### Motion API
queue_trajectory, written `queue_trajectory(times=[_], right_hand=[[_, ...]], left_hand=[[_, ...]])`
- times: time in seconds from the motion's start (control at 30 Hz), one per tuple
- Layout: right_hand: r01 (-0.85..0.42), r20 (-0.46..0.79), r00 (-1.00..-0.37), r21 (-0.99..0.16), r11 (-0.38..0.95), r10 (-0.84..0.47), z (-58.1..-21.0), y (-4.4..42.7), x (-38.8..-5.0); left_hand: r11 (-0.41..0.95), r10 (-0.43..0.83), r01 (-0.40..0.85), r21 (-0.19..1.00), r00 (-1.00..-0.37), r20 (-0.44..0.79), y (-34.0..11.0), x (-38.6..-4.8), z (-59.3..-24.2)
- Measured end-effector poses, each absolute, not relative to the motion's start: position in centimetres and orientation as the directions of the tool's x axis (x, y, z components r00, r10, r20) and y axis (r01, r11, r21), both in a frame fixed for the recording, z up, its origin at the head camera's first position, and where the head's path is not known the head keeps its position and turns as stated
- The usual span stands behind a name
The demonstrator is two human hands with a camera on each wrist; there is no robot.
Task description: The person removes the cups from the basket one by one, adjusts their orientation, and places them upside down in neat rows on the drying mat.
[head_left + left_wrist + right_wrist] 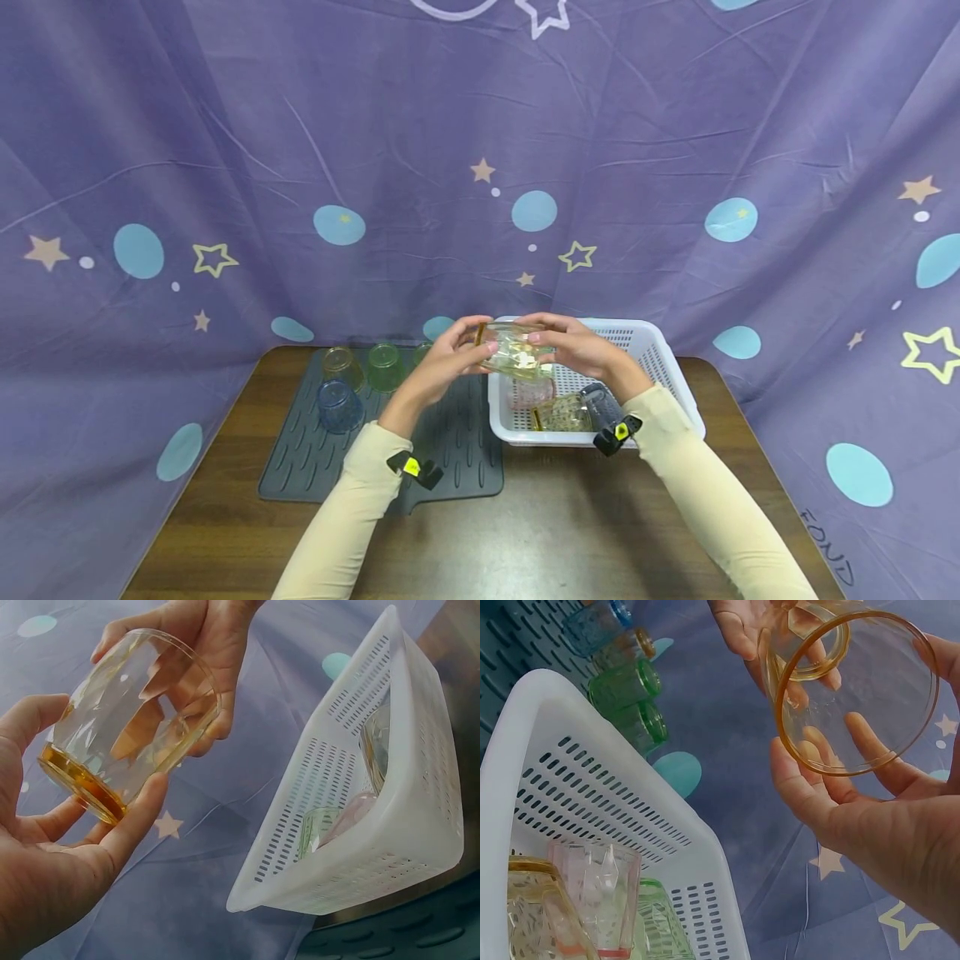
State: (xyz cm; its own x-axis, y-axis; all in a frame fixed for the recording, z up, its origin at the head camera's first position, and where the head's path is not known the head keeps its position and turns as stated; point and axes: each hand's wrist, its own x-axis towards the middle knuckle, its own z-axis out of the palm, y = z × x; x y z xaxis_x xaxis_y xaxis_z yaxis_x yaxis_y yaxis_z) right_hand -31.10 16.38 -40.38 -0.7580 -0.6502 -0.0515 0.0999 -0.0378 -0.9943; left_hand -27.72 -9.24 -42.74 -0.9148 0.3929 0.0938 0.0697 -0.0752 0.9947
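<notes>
A clear amber-tinted drinking glass (514,350) is held on its side between both hands, above the left edge of the basket. My left hand (455,354) grips its thick base, thumb on the near side and fingers behind. At the rim end, my right hand (572,346) holds the glass with thumb and fingers around it. The right wrist view shows the open mouth of the glass (859,694) facing that camera; the left wrist view shows its amber base (82,784) resting among the left fingers.
A white perforated basket (678,392) holds a pink glass (531,392), a yellowish glass (564,414), a dark bluish glass (600,406) and a green glass (660,922). Left of it, a grey drying mat (465,467) bears upturned glasses, among them a blue glass (340,407) and a green glass (386,367).
</notes>
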Motion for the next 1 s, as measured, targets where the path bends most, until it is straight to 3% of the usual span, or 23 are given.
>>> queue_trajectory(times=[0.57, 1.0], right_hand=[[0.083, -0.057, -0.741, -0.997, -0.007, -0.669, -40.1, 16.1, -31.4], [0.089, -0.078, -0.765, -0.996, 0.016, -0.639, -40.7, 16.4, -32.5]], left_hand=[[-0.088, 0.325, 0.103, 0.991, -0.937, 0.126, -9.9, -27.6, -42.6], [0.001, 0.238, 0.121, 0.993, -0.964, 0.118, -12.6, -27.6, -42.9]])
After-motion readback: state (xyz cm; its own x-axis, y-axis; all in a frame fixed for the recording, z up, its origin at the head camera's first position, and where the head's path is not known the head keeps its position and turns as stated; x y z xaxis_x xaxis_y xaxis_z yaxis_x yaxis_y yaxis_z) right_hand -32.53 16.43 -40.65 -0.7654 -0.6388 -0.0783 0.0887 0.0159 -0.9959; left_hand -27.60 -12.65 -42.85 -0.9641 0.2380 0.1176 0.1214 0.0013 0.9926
